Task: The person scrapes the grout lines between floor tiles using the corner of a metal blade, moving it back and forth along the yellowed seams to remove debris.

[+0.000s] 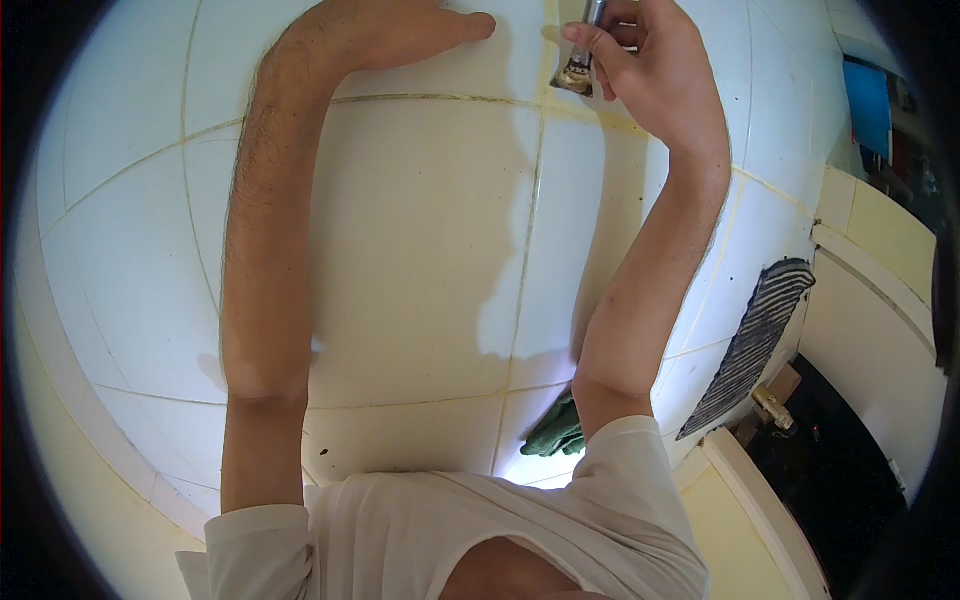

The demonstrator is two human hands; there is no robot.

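My left hand (pixel 400 30) lies flat, palm down, on the white tiled surface (pixel 420 250) at the top of the view, fingers together and pointing right. My right hand (pixel 650 70) is closed around the handle of a small brush (pixel 578 70) with a metal ferrule. The brush's bristles press onto the tile joint (pixel 440 97) just right of my left fingertips. Both forearms reach up from the lower edge.
A green cloth (pixel 555 432) lies under my right elbow. A grey striped mat (pixel 750 340) sits at the right, by a cream door frame (pixel 870 290) and a brass fitting (pixel 773 405). Dark grout lines cross the tiles.
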